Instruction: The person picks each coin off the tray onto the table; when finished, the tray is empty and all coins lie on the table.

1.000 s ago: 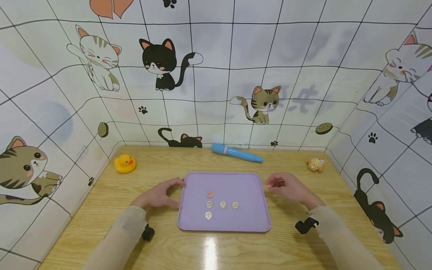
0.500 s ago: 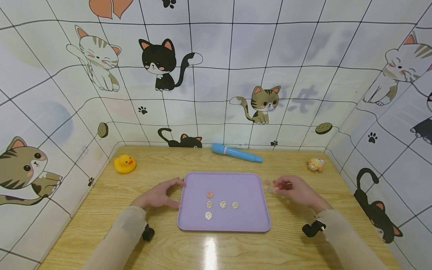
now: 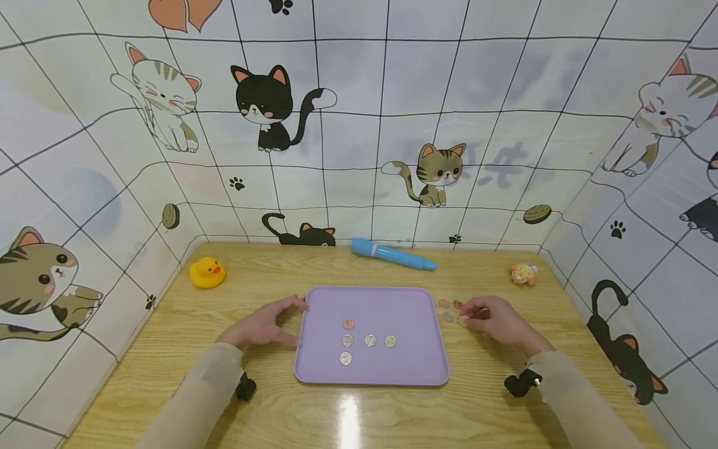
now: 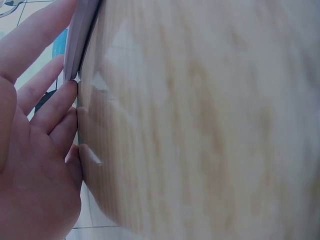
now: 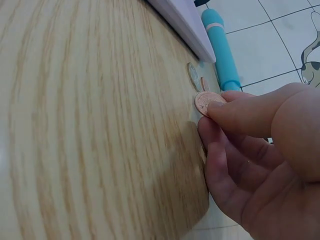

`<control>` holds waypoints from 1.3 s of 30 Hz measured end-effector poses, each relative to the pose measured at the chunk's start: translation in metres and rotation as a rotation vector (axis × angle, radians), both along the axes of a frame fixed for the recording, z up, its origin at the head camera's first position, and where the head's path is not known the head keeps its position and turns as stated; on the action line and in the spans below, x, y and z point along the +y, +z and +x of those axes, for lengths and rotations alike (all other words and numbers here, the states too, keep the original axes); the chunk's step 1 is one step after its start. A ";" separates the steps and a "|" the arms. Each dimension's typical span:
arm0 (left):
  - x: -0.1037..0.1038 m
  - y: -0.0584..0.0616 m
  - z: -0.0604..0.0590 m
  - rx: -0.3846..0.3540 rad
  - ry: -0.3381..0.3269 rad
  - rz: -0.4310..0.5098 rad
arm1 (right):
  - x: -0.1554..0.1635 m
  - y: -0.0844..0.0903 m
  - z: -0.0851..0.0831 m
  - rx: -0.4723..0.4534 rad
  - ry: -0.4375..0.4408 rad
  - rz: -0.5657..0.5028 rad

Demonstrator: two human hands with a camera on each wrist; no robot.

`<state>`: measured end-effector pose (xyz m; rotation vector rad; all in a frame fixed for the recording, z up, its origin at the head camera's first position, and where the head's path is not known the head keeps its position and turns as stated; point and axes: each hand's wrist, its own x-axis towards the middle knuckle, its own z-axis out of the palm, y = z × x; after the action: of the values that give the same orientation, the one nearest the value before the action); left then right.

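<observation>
The right hand [image 3: 496, 319] holds a small round copper coin [image 5: 206, 103] in a fingertip grip just above the wooden counter [image 3: 280, 405], loose coins [image 3: 449, 310] just beyond it. The left hand [image 3: 260, 324], fingers relaxed, touches the flat lilac plastic tray [image 3: 415, 312].

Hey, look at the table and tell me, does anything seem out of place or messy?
Mostly tidy. Five coins lie on the purple tray, but three loose coins lie off it, on the wooden table beside its right edge, where the right hand pinches a copper coin.
</observation>
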<state>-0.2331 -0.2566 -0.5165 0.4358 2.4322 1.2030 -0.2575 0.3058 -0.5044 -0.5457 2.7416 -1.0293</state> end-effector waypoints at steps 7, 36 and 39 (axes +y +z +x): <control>0.001 0.002 0.001 -0.014 -0.005 0.005 | -0.003 0.000 0.001 0.021 -0.024 0.041; 0.000 0.000 0.001 0.008 -0.005 -0.004 | -0.012 -0.002 0.001 0.039 -0.055 0.084; 0.000 0.000 0.001 0.004 -0.001 0.000 | -0.012 -0.001 0.001 0.053 -0.049 0.090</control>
<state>-0.2323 -0.2564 -0.5168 0.4400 2.4352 1.2029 -0.2564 0.2934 -0.5058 -0.5014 2.8449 -0.9095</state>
